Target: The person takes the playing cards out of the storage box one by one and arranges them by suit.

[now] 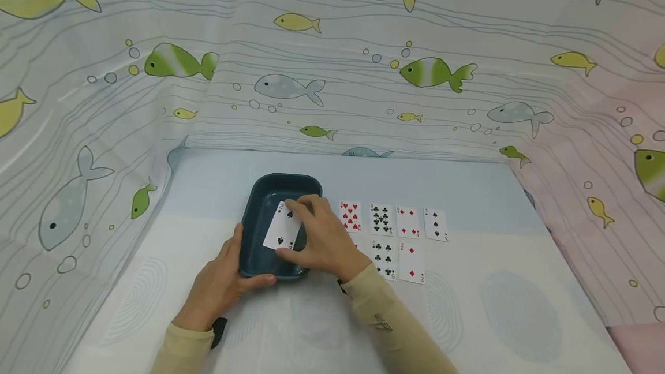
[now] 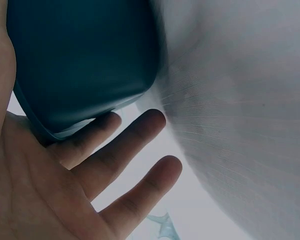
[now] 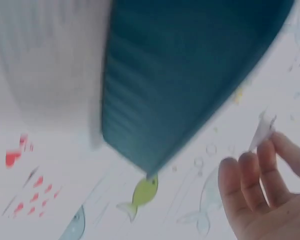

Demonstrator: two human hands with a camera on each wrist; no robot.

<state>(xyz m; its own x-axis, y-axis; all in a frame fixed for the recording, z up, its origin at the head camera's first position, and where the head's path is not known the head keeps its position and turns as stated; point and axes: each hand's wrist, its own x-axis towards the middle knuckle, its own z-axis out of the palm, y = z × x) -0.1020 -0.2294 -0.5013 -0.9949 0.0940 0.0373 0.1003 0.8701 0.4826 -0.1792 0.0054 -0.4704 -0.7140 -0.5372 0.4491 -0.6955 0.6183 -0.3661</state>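
To the right of our right hand (image 1: pixel 324 244) six playing cards lie face up in two rows on the pale tablecloth (image 1: pixel 509 299): a red hearts card (image 1: pixel 350 216), a black clubs card (image 1: pixel 381 219), a red diamonds card (image 1: pixel 407 222) and a black spades card (image 1: pixel 436 224), with a clubs card (image 1: pixel 385 259) and a two of diamonds (image 1: pixel 412 262) nearer us. Fish-printed fabric (image 1: pixel 322 56) hangs behind. The right hand pinches a two of spades card (image 1: pixel 283 227), tilted over the dark teal rectangular plastic tray (image 1: pixel 260 212). Our left hand (image 1: pixel 220 281) holds the tray's near left corner, thumb on its rim, fingers fairly straight beneath. The right wrist view is blurred; another red card lies partly hidden under the right hand.
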